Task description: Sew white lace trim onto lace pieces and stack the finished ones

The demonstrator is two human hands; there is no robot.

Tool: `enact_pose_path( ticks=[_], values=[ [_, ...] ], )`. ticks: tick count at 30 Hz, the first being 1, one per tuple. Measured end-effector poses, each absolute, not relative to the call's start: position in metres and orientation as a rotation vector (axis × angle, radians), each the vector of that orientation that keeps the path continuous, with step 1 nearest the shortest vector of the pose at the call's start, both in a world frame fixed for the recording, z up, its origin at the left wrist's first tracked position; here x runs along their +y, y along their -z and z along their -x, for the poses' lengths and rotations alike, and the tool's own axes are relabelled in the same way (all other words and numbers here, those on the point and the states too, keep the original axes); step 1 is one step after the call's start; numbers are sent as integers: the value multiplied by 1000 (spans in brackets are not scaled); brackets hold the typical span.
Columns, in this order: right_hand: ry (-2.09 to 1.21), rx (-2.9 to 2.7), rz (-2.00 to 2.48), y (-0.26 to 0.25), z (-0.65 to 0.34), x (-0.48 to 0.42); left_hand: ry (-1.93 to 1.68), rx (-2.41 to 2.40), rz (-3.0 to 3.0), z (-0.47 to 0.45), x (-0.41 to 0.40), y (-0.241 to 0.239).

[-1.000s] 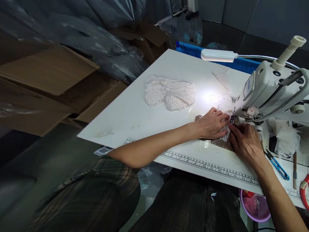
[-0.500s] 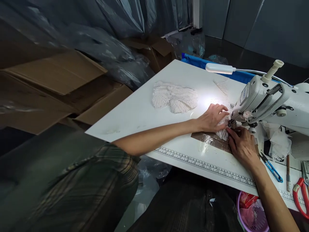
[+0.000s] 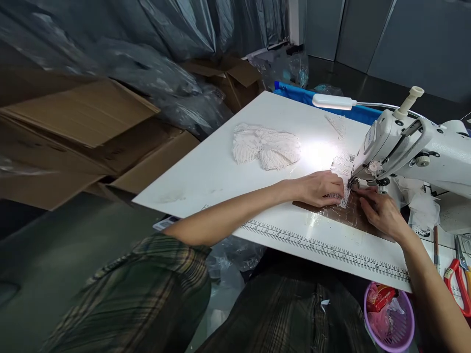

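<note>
A strip of white lace (image 3: 342,169) lies beneath the needle end of a white sewing machine (image 3: 377,147). My left hand (image 3: 322,189) rests on the lace's left edge, its fingers curled together over the fabric. To the right of the presser foot (image 3: 353,185), my right hand (image 3: 382,211) has its thumb apart from the index finger, which reaches toward the foot. No fabric shows between those fingers. Under both hands is a shiny brown plate (image 3: 349,218). More white lace (image 3: 267,145) lies bunched on the white table (image 3: 221,171), left of the lamp's bright spot.
A lamp (image 3: 334,101) on a bendable neck shines from behind. Red-handled scissors (image 3: 457,282) and a thin brown-handled tool (image 3: 436,247) lie at right. Below the ruler-marked edge stands a purple basket (image 3: 403,318). Cardboard boxes (image 3: 77,113) fill the left.
My left hand has moved toward me, its fingers drawing together on the lace. The right hand has shifted right, away from the lace. The blue snips have gone out of sight behind my right arm.
</note>
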State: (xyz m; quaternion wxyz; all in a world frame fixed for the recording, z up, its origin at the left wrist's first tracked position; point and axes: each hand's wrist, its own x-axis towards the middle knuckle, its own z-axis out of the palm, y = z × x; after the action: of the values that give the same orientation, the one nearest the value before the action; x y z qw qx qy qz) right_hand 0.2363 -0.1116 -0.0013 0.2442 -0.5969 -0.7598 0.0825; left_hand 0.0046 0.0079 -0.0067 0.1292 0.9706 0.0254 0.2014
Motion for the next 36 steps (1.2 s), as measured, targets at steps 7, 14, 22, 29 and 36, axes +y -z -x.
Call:
enact_pose_path(
  ticks=[7,14,22,29,36],
  values=[
    [-367,-2103,1498,-3,-221,-113,-504,233,-2783,-7,-1,10],
    [-288,-2038,1482,11,-201,-118,-636,266,-2785,-8,-5,14],
    [-86,-2028,1534,19,-211,-122,-833,254,-2699,-8,-3,12],
    [-79,-2273,1495,17,-210,-127,-891,117,-2661,-9,-2,17],
    [-203,-2245,1452,14,-214,-129,-815,69,-2849,-9,-4,20]
  ],
)
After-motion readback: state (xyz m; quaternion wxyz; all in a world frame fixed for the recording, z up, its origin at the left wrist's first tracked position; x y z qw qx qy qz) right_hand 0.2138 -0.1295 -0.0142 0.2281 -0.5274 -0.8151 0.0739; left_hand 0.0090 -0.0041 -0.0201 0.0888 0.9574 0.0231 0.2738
